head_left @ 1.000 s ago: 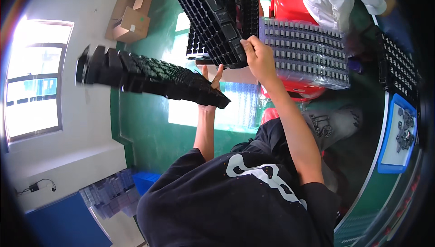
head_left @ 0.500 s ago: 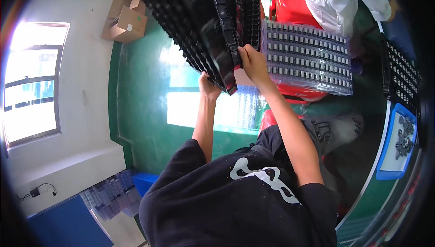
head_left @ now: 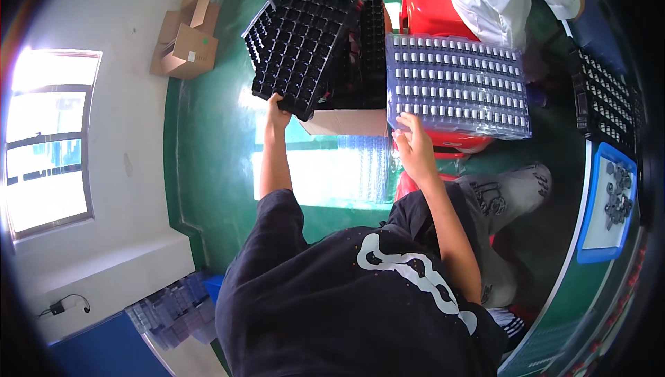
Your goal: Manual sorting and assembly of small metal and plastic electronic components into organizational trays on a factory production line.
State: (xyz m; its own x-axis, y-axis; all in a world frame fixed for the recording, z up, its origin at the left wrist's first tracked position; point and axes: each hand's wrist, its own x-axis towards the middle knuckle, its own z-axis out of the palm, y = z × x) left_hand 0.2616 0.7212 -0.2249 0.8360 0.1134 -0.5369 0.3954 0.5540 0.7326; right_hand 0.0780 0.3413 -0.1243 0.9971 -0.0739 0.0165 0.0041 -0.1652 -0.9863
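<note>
My left hand (head_left: 278, 112) is closed on the near edge of a black plastic tray (head_left: 299, 48) with rows of pockets. The tray is tilted above a cardboard box (head_left: 346, 123), and its pockets face me. My right hand (head_left: 415, 147) is by the near left corner of a clear plastic tray (head_left: 457, 86) filled with rows of small pale and dark parts. The fingers of that hand are parted and slightly bent, with nothing seen between them. This clear tray lies on a red plastic stool (head_left: 454, 143).
More black trays (head_left: 372, 45) stand in the box. A person in white clothing (head_left: 488, 0) is beside a red chair (head_left: 429, 3) at the far right. A blue-rimmed tray of dark parts (head_left: 609, 204) lies at right. Open cartons (head_left: 190, 48) sit by the left wall.
The black tray has swung from edge-on to showing its pockets. My right hand has let go of it and moved right and nearer, to the clear tray's corner. The left hand has shifted left.
</note>
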